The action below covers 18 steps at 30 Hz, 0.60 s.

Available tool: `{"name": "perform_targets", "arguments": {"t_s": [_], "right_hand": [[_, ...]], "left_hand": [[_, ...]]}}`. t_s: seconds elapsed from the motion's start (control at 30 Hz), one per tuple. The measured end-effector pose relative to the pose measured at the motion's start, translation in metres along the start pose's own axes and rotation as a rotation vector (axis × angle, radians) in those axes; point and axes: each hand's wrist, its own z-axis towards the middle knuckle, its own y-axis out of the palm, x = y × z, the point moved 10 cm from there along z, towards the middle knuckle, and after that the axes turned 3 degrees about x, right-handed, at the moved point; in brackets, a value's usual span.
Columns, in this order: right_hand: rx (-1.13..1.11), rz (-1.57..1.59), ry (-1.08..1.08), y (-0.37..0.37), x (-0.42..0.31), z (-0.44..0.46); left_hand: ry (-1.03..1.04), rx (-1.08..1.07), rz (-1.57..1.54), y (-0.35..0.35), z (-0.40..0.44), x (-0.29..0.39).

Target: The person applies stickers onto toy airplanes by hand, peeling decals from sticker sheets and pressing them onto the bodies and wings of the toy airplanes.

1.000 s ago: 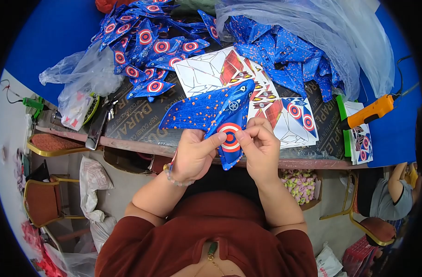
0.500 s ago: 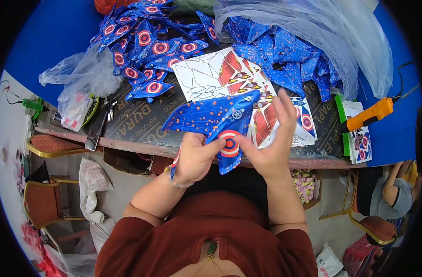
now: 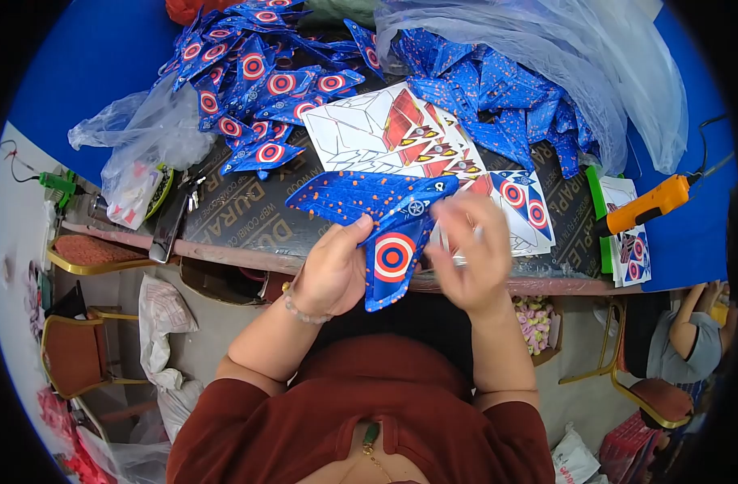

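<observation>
My left hand (image 3: 337, 266) grips a blue toy glider (image 3: 377, 202) by its edge, thumb on top. The glider has orange speckles, a red, white and blue target sticker on its near wing, and a star mark near its pointed end. My right hand (image 3: 474, 250) is beside that pointed end, its fingers smeared by motion, so whether it touches the glider is unclear. Behind the hands lie white sticker sheets (image 3: 353, 129) with red and yellow prints. Another sheet with target stickers (image 3: 524, 203) lies to the right, partly covered by my right hand.
A pile of stickered gliders (image 3: 252, 85) lies at the back left. Speckled gliders without targets (image 3: 498, 89) spill from a clear plastic bag (image 3: 619, 64) at the back right. An orange-handled tool (image 3: 647, 202) stands by a green-edged holder (image 3: 601, 230). Another person's arm (image 3: 687, 323) shows far right.
The glider has turned slightly, and its target sticker now shows whole. My right hand has come down from raised, spread fingers to the glider's pointed end. My left thumb has shifted off the sticker.
</observation>
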Motion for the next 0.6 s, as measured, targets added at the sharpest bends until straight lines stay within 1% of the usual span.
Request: {"name": "perform_targets", "arguments": {"t_s": [0.07,0.1,0.13,0.3,0.33,0.37,0.43,0.5,0.53,0.6], "right_hand": [[-0.135,0.044,-0.109,0.019,-0.022,-0.002],[-0.192,0.045,-0.130,0.030,-0.028,-0.007],[-0.219,0.063,-0.128,0.037,-0.032,-0.012],[-0.310,0.162,-0.179,0.053,-0.056,-0.040],[-0.311,0.163,-0.177,0.053,-0.057,-0.041],[-0.334,0.183,-0.175,0.055,-0.057,-0.044],[-0.351,0.209,-0.139,0.052,-0.052,-0.040],[-0.248,0.135,-0.080,0.045,-0.040,-0.027],[-0.222,0.120,-0.092,0.044,-0.040,-0.027],[-0.270,0.150,-0.096,0.051,-0.049,-0.035]], "left_hand": [[0.003,-0.005,0.022,-0.005,0.000,0.001],[0.006,-0.016,0.044,-0.005,0.000,0.001],[0.051,-0.013,0.052,-0.003,0.001,0.005],[0.050,0.039,0.082,-0.021,0.010,0.014],[0.000,0.035,0.079,-0.021,0.008,0.013],[-0.002,0.037,0.079,-0.021,0.009,0.011],[0.053,0.048,0.107,-0.020,0.012,0.009],[0.041,0.025,0.103,-0.015,0.012,0.005],[0.066,0.037,0.115,-0.015,0.012,0.006],[0.081,0.056,0.124,-0.015,0.013,0.010]]}}
